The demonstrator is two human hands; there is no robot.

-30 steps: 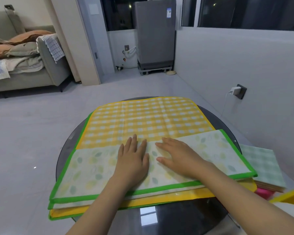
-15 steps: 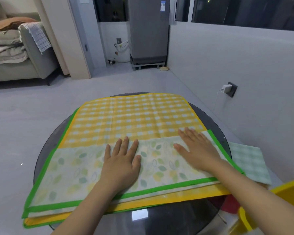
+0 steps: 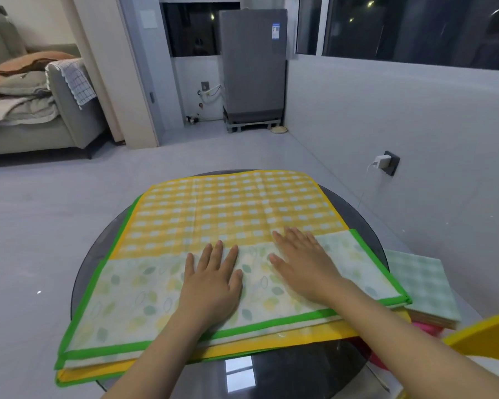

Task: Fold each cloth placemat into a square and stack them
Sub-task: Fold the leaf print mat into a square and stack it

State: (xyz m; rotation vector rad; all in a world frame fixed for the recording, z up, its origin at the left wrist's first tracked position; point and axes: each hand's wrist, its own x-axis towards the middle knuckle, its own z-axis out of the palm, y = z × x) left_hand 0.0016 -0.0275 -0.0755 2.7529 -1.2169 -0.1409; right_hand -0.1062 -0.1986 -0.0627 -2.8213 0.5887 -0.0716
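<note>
A leaf-print placemat with a green border point(image 3: 133, 295) lies folded into a long strip across the near half of a round dark glass table point(image 3: 274, 372). Under it a yellow checked placemat point(image 3: 231, 208) is spread flat and reaches the table's far edge. My left hand point(image 3: 211, 280) presses flat on the middle of the folded strip, fingers straight. My right hand point(image 3: 303, 263) lies flat on the strip's right part, its fingertips at the strip's far edge. A stack of folded mats with a pale green checked one on top point(image 3: 421, 286) sits at the right.
A yellow object point(image 3: 484, 338) pokes in at the lower right, with something pink point(image 3: 427, 331) beneath the folded stack. A grey wall with a plugged-in charger point(image 3: 382, 162) runs along the right. A sofa point(image 3: 35, 116) stands at the far left and a grey appliance point(image 3: 254, 67) at the back.
My right hand slid right along the folded strip, then came back a little toward the middle. My left hand stayed flat near the centre. The camera view shifted.
</note>
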